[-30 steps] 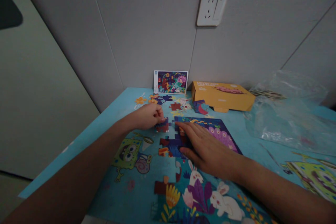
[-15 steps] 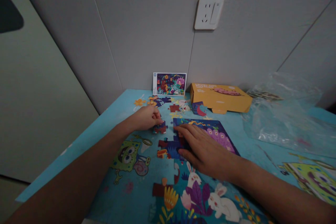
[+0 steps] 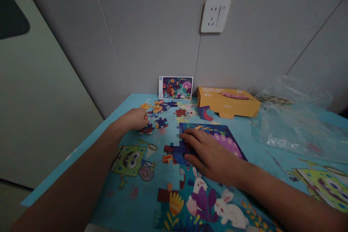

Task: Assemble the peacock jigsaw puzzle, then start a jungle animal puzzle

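My left hand (image 3: pixel 136 118) is closed at the far left of the table, its fingers on a dark puzzle piece (image 3: pixel 147 129) that shows just below them. Another loose piece, blue and yellow (image 3: pixel 161 123), lies just right of that hand. With fingers stretched out, my right hand (image 3: pixel 208 150) rests flat on the partly joined jigsaw puzzle (image 3: pixel 202 188) and hides part of its middle. White rabbits, flowers and a pink plant show on the joined part, and its left edge is uneven.
A picture card (image 3: pixel 176 87) leans on the wall behind several loose puzzle pieces (image 3: pixel 160 107). To its right lie a yellow box (image 3: pixel 230 102) and clear plastic bags (image 3: pixel 296 127). A cartoon-printed blue cover (image 3: pixel 114 206) lies over the table. A socket (image 3: pixel 215 15) is on the wall.
My left hand has moved left with the dark puzzle piece, away from the joined puzzle. A blue and yellow piece now shows where it was. My right hand has hardly moved.
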`<action>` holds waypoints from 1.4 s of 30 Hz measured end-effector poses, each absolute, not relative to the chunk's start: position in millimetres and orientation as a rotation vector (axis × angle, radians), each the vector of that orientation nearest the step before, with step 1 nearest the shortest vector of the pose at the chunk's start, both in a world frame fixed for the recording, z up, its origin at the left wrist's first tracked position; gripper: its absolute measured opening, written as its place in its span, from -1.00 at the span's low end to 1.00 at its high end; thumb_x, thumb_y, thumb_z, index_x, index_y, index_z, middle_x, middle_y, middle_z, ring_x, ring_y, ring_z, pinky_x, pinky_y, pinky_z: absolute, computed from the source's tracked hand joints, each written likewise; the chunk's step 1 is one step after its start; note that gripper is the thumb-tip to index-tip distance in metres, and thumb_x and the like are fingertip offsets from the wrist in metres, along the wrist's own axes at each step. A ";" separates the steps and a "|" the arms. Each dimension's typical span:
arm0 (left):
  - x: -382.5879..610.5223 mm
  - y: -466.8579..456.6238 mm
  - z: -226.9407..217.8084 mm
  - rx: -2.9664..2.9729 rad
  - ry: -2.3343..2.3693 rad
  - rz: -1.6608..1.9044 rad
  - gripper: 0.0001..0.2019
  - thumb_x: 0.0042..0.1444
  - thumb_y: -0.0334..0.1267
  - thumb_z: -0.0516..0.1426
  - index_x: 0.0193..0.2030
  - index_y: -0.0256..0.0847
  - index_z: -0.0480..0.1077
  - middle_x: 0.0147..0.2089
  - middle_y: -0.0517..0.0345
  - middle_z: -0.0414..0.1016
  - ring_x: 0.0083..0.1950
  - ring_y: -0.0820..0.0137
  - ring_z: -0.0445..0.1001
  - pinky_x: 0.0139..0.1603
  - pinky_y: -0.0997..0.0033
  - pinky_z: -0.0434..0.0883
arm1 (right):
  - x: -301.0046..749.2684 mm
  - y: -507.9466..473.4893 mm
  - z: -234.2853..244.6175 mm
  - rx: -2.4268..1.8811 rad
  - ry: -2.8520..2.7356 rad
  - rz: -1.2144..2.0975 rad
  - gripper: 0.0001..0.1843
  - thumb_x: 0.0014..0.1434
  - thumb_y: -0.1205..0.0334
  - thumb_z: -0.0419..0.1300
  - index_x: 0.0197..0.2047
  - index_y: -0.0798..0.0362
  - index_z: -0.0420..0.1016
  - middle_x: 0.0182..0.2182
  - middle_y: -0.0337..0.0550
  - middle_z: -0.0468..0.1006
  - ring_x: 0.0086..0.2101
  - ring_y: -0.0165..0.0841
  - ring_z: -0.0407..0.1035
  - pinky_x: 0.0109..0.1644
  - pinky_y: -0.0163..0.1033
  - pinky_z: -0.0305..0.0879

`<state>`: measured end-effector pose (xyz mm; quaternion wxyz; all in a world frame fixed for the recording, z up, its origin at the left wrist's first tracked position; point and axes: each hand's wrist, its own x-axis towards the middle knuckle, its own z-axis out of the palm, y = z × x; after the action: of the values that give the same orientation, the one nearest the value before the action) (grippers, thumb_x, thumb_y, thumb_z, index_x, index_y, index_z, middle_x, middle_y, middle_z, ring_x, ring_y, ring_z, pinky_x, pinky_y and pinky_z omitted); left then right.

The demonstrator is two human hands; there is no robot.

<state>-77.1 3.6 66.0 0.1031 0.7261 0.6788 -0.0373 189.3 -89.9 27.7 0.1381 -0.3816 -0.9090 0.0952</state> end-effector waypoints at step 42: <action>-43.7 -6.9 42.8 2.543 1.318 0.210 -0.68 0.02 -0.12 0.24 -0.11 -0.22 0.45 -0.10 0.01 0.49 -0.06 0.23 0.42 -0.06 0.31 0.32 | 188.5 -91.3 28.8 -1.073 -2.657 0.231 -0.55 0.33 0.16 0.00 0.25 0.03 0.28 0.12 0.11 0.28 0.11 -0.10 0.19 0.19 0.12 0.20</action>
<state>-43.7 -6.9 42.8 0.1343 0.8775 0.4548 0.0724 188.5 -91.3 28.8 0.1330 -0.3701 -0.9159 0.0797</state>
